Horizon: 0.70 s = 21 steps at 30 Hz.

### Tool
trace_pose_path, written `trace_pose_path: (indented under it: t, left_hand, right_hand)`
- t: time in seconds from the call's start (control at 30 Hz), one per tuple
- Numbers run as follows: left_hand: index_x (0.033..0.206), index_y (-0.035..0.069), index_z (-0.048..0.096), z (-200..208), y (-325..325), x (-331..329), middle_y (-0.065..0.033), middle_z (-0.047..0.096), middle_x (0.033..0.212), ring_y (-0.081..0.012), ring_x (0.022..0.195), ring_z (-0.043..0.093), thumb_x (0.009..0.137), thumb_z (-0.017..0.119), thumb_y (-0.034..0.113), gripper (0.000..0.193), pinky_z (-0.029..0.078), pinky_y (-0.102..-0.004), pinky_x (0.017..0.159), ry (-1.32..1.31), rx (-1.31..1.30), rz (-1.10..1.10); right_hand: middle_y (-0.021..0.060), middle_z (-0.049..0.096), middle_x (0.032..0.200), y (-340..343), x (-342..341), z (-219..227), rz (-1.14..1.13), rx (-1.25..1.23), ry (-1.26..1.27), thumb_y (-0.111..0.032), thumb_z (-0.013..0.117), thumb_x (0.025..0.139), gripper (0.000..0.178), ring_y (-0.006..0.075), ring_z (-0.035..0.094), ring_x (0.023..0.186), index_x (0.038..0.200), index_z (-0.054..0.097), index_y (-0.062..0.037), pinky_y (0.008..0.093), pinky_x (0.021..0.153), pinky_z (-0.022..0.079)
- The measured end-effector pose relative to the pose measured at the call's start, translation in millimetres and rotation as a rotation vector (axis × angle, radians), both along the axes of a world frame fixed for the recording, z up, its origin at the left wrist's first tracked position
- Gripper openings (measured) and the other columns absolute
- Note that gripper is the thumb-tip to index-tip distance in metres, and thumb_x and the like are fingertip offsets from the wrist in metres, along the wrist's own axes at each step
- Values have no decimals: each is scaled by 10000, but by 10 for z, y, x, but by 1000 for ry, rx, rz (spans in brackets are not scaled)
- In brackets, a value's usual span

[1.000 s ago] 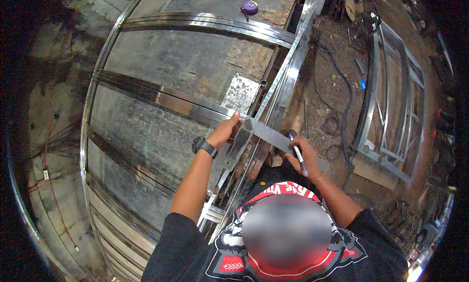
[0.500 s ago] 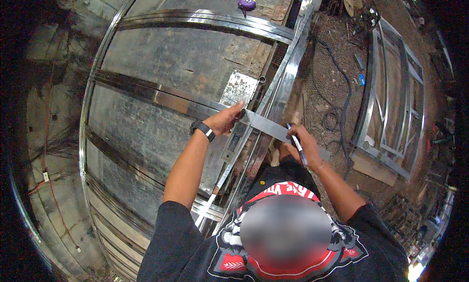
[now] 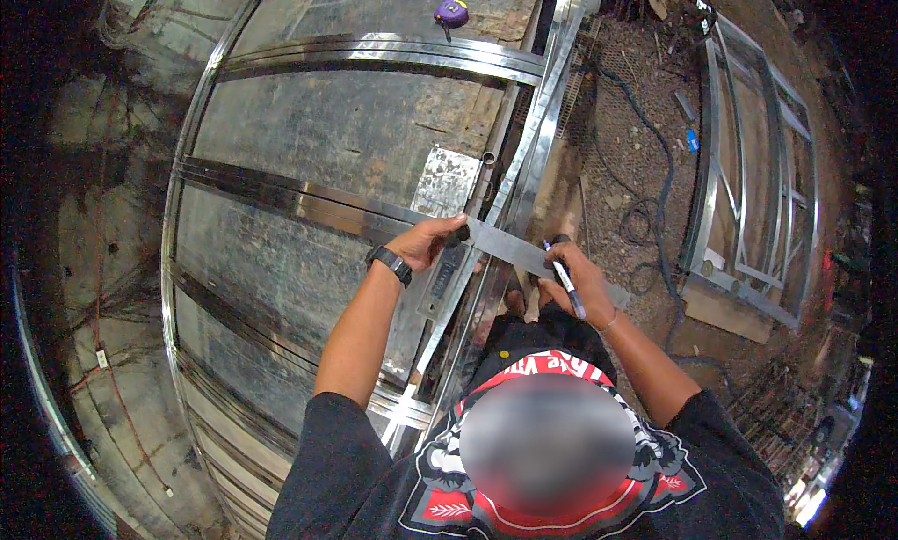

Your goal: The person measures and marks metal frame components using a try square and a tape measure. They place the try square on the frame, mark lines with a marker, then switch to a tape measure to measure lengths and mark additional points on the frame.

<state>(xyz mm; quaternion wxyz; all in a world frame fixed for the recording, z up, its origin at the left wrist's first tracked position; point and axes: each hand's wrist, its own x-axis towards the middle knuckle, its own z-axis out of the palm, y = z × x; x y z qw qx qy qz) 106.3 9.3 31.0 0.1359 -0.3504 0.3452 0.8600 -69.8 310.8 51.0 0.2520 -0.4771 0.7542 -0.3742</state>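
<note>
A steel try square [image 3: 513,248] lies across the edge of a shiny metal frame [image 3: 393,51]. Its wide blade points right, toward my body side, and its darker stock [image 3: 440,283] runs along the rail. My left hand [image 3: 426,243] closes on the square near its corner, thumb on top; part of the grip is hidden. At the blade's right part, my right hand [image 3: 580,283] holds a white and dark marker pen [image 3: 567,287] between its fingers while touching the blade. Beyond the left hand, a scuffed silvery plate [image 3: 447,180] rests on the board.
A purple tape measure [image 3: 451,14] sits on the board at the far end. Long rails cross the frame at intervals. To the right, a dark cable [image 3: 655,147] winds over dirt ground, beside another metal frame [image 3: 708,166] and a small blue object [image 3: 692,140].
The view has shifted slightly, so the frame and tape measure sit further left. Both hands keep their holds on the square and the marker pen with little movement.
</note>
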Motion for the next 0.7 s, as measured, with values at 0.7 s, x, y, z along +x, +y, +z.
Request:
trace_pose_path:
  t: [0.7]
  left_hand:
    - [1208, 16, 644, -31, 200, -142, -95, 718, 1095, -220, 941, 726, 998, 722, 302, 363, 667, -407, 790, 21, -99, -91]
  right_hand:
    - [160, 615, 1144, 71, -28, 62, -19, 34, -18, -157, 778, 804, 476, 419, 643, 1058, 1223, 556, -112, 470, 854, 547]
